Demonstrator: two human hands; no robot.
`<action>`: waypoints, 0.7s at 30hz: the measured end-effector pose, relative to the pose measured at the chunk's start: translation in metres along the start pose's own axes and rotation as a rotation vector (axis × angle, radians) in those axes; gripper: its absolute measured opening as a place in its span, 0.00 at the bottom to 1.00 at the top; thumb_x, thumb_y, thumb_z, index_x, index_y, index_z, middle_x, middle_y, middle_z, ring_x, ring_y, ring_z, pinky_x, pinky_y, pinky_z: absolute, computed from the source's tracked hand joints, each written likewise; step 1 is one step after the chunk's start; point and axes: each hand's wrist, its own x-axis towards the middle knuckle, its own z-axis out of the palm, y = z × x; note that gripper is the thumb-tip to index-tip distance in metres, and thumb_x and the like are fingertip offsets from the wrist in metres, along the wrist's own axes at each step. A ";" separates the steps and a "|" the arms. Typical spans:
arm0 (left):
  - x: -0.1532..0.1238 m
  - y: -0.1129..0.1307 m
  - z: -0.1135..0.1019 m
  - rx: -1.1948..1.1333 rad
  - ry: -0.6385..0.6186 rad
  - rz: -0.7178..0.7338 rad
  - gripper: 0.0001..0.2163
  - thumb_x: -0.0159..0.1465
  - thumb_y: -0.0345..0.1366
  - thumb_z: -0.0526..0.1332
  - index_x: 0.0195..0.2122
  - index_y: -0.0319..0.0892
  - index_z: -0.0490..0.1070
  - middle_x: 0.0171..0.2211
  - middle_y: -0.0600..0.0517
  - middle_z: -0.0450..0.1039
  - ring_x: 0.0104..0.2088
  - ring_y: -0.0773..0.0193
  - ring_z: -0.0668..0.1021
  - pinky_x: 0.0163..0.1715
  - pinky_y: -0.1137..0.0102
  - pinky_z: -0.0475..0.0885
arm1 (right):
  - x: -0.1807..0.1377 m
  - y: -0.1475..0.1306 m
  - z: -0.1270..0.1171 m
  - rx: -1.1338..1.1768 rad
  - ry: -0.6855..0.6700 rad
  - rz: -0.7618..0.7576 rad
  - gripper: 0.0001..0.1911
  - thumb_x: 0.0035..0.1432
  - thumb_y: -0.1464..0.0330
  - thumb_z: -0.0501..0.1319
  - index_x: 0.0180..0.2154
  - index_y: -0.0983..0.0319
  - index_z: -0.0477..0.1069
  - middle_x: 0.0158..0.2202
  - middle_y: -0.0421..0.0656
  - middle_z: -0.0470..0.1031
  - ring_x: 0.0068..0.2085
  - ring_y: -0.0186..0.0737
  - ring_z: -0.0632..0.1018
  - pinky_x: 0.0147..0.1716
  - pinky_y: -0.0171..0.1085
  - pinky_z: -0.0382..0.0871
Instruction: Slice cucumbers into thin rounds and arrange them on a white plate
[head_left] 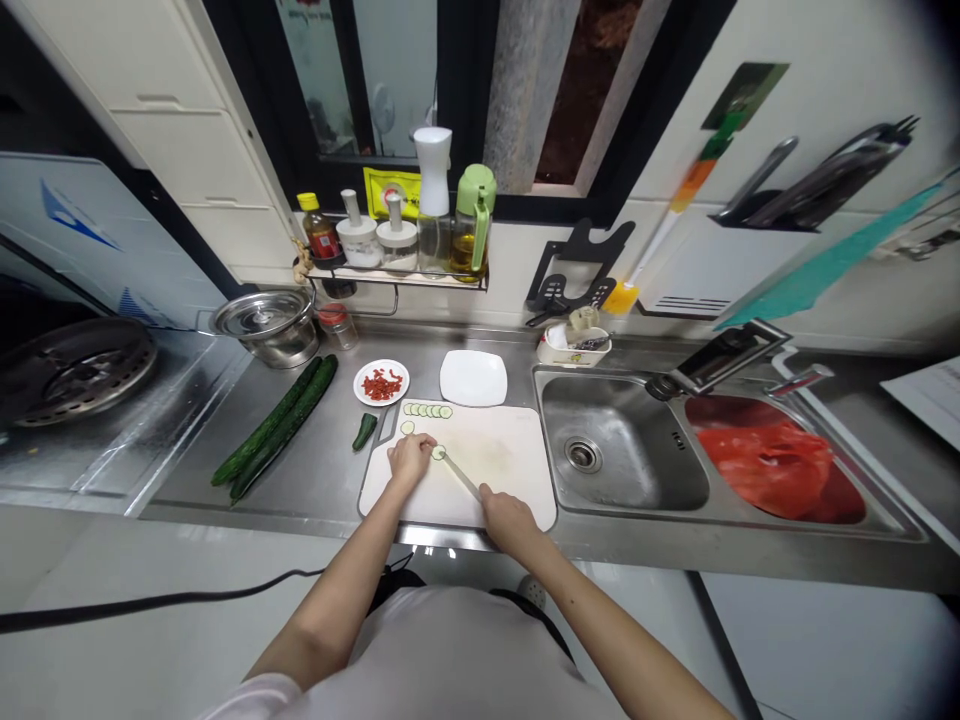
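On a white cutting board my left hand curls over a short piece of cucumber, whose cut end shows at my fingertips. My right hand grips the handle of a knife, its blade angled up to that cut end. A row of cucumber slices lies along the board's far edge, with one more slice beside it. A cut-off cucumber tip rests on the counter left of the board.
Two whole cucumbers lie on the steel counter at left. Behind the board stand a small plate of chopped red chilli and an empty white plate. A sink and a red basin are on the right.
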 end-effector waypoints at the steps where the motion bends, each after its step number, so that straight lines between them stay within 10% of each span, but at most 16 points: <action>1: 0.000 0.000 0.000 0.003 -0.003 -0.003 0.12 0.62 0.34 0.55 0.37 0.54 0.77 0.40 0.54 0.78 0.44 0.58 0.76 0.46 0.62 0.63 | 0.001 0.000 -0.001 -0.002 0.000 -0.002 0.18 0.59 0.78 0.47 0.51 0.65 0.60 0.40 0.53 0.76 0.44 0.47 0.78 0.38 0.38 0.66; 21: 0.000 0.002 -0.005 -0.028 -0.039 -0.022 0.12 0.62 0.35 0.55 0.38 0.54 0.78 0.41 0.53 0.78 0.46 0.57 0.75 0.48 0.61 0.61 | 0.013 -0.006 -0.014 0.001 -0.023 -0.011 0.16 0.59 0.78 0.48 0.49 0.64 0.61 0.41 0.54 0.75 0.43 0.48 0.77 0.36 0.39 0.66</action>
